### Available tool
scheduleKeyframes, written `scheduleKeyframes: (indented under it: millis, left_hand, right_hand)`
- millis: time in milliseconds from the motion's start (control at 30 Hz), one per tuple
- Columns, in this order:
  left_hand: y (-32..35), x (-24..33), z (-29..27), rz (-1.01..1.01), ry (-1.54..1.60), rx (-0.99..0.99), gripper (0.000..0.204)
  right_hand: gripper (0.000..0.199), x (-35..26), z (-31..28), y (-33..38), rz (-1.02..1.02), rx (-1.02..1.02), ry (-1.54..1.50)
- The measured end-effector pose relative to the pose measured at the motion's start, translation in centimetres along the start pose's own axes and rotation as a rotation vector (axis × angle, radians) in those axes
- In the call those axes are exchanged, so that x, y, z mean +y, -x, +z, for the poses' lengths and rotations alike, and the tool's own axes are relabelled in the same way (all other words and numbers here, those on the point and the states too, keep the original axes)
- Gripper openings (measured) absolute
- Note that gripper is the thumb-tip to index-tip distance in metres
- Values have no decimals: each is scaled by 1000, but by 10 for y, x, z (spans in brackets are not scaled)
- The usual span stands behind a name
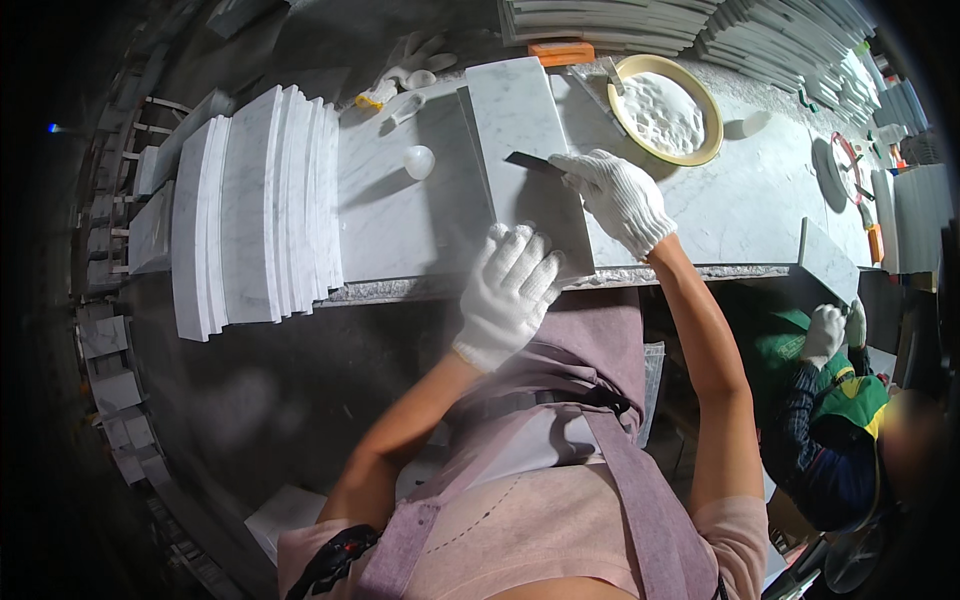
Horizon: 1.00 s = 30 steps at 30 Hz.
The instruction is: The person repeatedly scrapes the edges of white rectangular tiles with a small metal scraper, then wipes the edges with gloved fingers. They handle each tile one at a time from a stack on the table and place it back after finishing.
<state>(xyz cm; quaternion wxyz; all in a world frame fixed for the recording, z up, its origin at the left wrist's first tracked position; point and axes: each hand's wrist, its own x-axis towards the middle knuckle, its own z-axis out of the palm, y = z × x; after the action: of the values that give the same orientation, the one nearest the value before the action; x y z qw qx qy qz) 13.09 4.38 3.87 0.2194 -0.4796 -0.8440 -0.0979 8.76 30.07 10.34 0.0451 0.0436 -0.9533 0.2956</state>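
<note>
My right hand [620,200], in a white knit glove, grips a thin dark flat scraper [535,162]. The scraper is over a white-grey marble tile [520,105], which lies lengthwise on the bench. My left hand [508,295], gloved the same way, is at the tile's near left corner. Its fingers are stretched out with nothing visible in them; whether they touch the tile I cannot tell. Beyond my right hand stands a yellowish bowl [713,135] of white paste or powder, a tool leaning on its rim.
Marble tiles [245,205] stand stacked on the bench's left end; more stacks [620,20] line the back. A small white rounded object [418,162], loose gloves [415,65] and an orange box [561,53] lie around the marble-topped bench [400,235]. At right, a co-worker [835,420] holds another tile [827,262].
</note>
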Motion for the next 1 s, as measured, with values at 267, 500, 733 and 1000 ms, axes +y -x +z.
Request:
scheduleKeyframes:
  millis: [267,500,733,1000]
  left_hand:
    - [-4,-1,0,-32,129,57,36]
    - [-23,12,-24,-161,348,128,34]
    - [-15,-11,-56,-288,486,115,24]
    - [-6,-24,-70,-382,411,223,28]
  right_hand:
    - [35,5,-3,-16,39,-34,-82]
    - [37,3,-12,1,-71,-119,-38]
    - [37,9,-5,10,-52,-101,-120]
    - [44,-3,-36,144,44,-508,-589]
